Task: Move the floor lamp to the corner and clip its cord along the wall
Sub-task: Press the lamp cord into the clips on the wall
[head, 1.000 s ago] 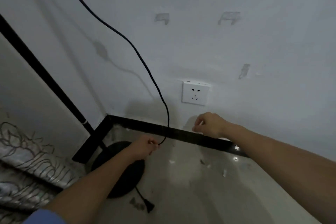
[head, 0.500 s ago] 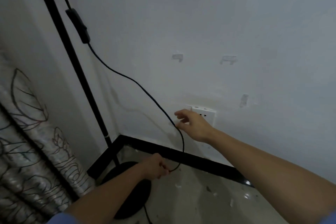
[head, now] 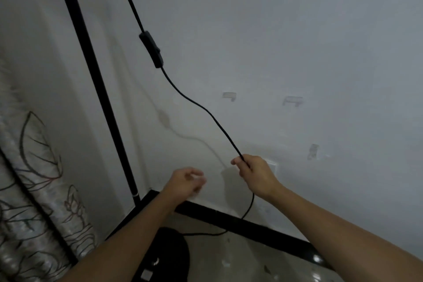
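Note:
The floor lamp's black pole point(head: 91, 71) stands in the room corner, and its round black base point(head: 170, 256) lies on the floor under my left forearm. The black cord point(head: 194, 103) hangs down from above with an inline switch point(head: 151, 49) on it. My right hand point(head: 256, 174) is shut on the cord low on the wall, and below it the cord loops down toward the base. My left hand point(head: 186, 182) is beside it with fingers loosely apart, holding nothing. Three clear clips are stuck on the wall: one point(head: 229, 95), a second point(head: 293, 101) and a third point(head: 313, 151) lower right.
A patterned curtain point(head: 29, 190) hangs at the left. A black skirting board point(head: 251, 224) runs along the foot of the wall. A white wall socket point(head: 272, 166) is mostly hidden behind my right hand. The glossy floor point(head: 263, 263) has small bits of debris.
My right hand has taken hold of the cord in front of the socket. My left hand has let go of the cord and risen. The view has tilted further up the wall.

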Available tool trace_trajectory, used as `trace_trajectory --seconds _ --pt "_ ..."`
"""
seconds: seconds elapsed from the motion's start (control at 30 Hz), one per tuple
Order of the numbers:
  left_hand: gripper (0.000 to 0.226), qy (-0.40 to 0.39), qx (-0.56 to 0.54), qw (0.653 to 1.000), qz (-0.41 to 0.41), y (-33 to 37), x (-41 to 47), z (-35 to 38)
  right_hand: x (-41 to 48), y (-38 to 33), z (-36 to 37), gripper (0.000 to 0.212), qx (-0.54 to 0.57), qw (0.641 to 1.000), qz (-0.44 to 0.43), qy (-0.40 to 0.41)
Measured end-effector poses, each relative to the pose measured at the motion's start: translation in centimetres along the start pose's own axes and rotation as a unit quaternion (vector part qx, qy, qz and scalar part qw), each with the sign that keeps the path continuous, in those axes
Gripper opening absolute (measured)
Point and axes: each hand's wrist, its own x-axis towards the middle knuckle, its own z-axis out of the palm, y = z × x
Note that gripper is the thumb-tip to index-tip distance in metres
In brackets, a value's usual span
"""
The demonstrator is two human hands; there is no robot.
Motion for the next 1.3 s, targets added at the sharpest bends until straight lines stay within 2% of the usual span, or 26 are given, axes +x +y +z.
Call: trace_trajectory --seconds 0.07,0.13,0.23,0.3,0.37,0.43,0.53,0.63,0.73,0.87,1.0,1.17,1.3 --pt "0.021 0.039 -0.133 0.99 0.032 4.2 0.7 -0.6 0.2 -0.2 -0.4 0.032 -0.041 0.999 -0.002 -0.006" --pt "0.025 0.034 -0.2 0.976 0.075 8.2 1.1 -0.9 0.3 -0.5 -0.7 0.033 -0.062 0.998 0.004 -0.03" --pt "0.015 0.06 -0.207 0.969 0.117 12.5 1.8 -1.0 0.3 -1.0 -0.8 0.033 -0.079 0.994 0.01 -0.08" --pt "0.016 0.08 -0.184 0.971 0.13 13.8 2.4 -1.0 0.2 -1.3 -1.1 0.031 -0.059 0.995 0.007 -0.085" --pt "0.02 0.104 -0.201 0.967 0.121 14.1 3.1 -1.3 0.2 -1.8 -1.9 0.031 -0.007 0.999 0.002 -0.048" --pt "0.019 0.127 -0.248 0.955 0.103 13.8 3.6 -1.7 0.6 -2.5 -3.2 0.029 0.052 0.998 -0.01 0.029" --pt "0.015 0.128 -0.329 0.932 0.085 12.9 4.3 -1.7 2.6 -4.2 -5.2 0.02 0.062 0.99 -0.036 0.125" --pt "0.009 0.109 -0.386 0.913 0.07 12.4 4.9 -0.7 5.0 -6.5 -6.9 0.016 -0.002 0.986 -0.061 0.153" --pt "0.012 0.1 -0.416 0.902 0.055 12.6 5.5 0.0 7.2 -8.7 -8.2 0.011 -0.122 0.975 -0.083 0.168" --pt "0.012 0.094 -0.454 0.884 0.06 13.2 6.6 0.6 9.4 -11.0 -8.8 0.011 -0.271 0.939 -0.1 0.186" --pt "0.011 0.1 -0.476 0.872 0.053 13.3 7.7 1.3 10.9 -12.2 -8.6 0.015 -0.371 0.904 -0.125 0.172" --pt "0.012 0.099 -0.499 0.86 0.042 13.2 8.6 1.7 12.2 -12.7 -8.0 0.014 -0.439 0.874 -0.115 0.172" --pt "0.009 0.09 -0.577 0.811 0.046 13.7 8.9 1.6 12.3 -12.3 -7.8 0.018 -0.442 0.87 -0.123 0.179"
